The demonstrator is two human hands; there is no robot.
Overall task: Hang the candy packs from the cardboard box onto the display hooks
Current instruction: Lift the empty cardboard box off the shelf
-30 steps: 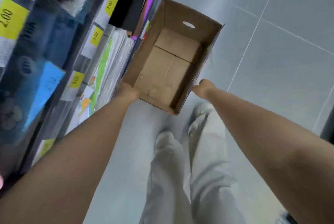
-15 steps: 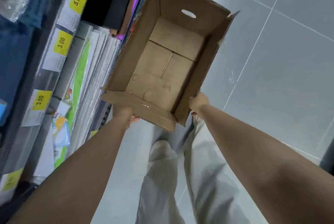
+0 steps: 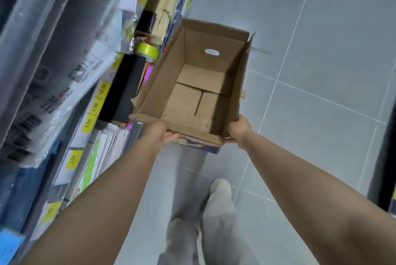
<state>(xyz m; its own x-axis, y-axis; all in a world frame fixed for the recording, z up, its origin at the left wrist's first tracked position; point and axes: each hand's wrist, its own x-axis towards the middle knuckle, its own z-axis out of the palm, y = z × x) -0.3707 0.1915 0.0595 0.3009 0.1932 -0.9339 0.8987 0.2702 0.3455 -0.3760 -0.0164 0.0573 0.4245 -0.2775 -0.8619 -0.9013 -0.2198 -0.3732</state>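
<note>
An open brown cardboard box [image 3: 162, 85] is held in the air in front of me, above the grey tiled floor. Its inside shows only bare cardboard flaps, and no candy packs are in view. My left hand [image 3: 158, 134] grips the near left corner of the box, fingers curled under the rim. My right hand [image 3: 237, 128] grips the near right corner the same way. A cut-out handle hole shows in the far wall. No display hooks are visible.
Shelves [image 3: 90, 114] with yellow price tags run along the left, stacked with wrapped paper goods, tape rolls [image 3: 146, 51] and black packs. Grey floor tiles [image 3: 321, 93] spread to the right. A dark shelf edge [image 3: 385, 157] stands at the far right. My legs are below.
The box has been lifted from the floor and carried forward along the shelves. Both hands keep hold of its near corners, and the shelf goods beside it have changed.
</note>
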